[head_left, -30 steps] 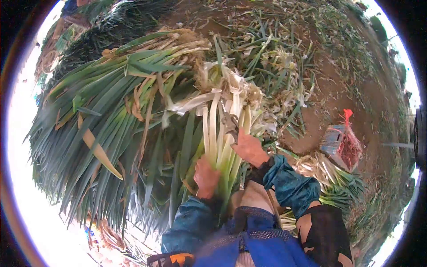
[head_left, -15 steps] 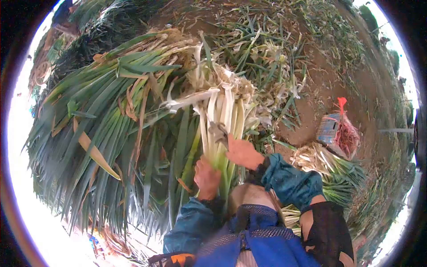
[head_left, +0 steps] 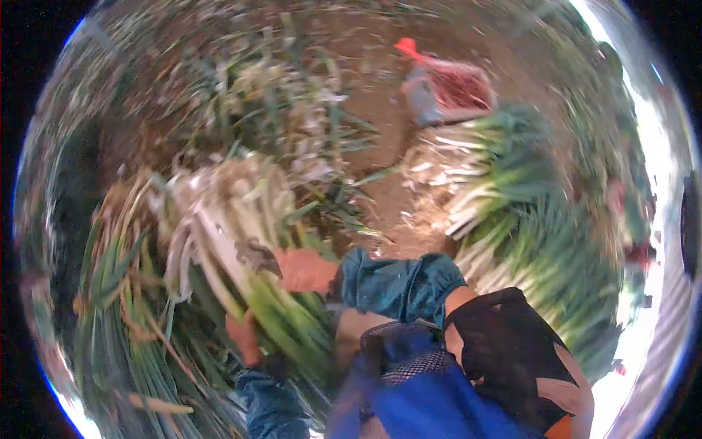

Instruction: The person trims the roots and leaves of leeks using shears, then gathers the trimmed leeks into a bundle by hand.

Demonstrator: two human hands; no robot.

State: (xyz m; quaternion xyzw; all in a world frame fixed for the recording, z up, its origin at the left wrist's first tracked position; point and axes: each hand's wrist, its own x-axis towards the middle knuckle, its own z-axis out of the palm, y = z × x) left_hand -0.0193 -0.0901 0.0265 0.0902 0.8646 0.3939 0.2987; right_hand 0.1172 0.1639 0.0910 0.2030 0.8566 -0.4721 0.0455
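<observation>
My left hand [head_left: 243, 338] is closed around the green part of a bunch of leeks [head_left: 267, 300], low on the left of my lap. The white stalks point up and away, with shaggy roots at the far end. My right hand [head_left: 303, 271] is closed on a small grey metal tool [head_left: 257, 254], whose head lies over the white stalks. Motion blur hides the exact kind of tool. Beneath and left of my left hand spreads a pile of uncleaned leeks [head_left: 139, 351] with long dark leaves and dry, brownish strips.
To the right lie cleaned leeks [head_left: 504, 234] in rows, white ends toward me. Beyond them stands an open bag of red ties [head_left: 461, 86] with a red knot. Peeled leaves and scraps [head_left: 292, 110] litter the brown soil [head_left: 380, 146] ahead.
The view has swung to the right, so the cleaned leeks and the bag show nearer the middle. Both hands stay on the leek bunch, which now slants to the upper left.
</observation>
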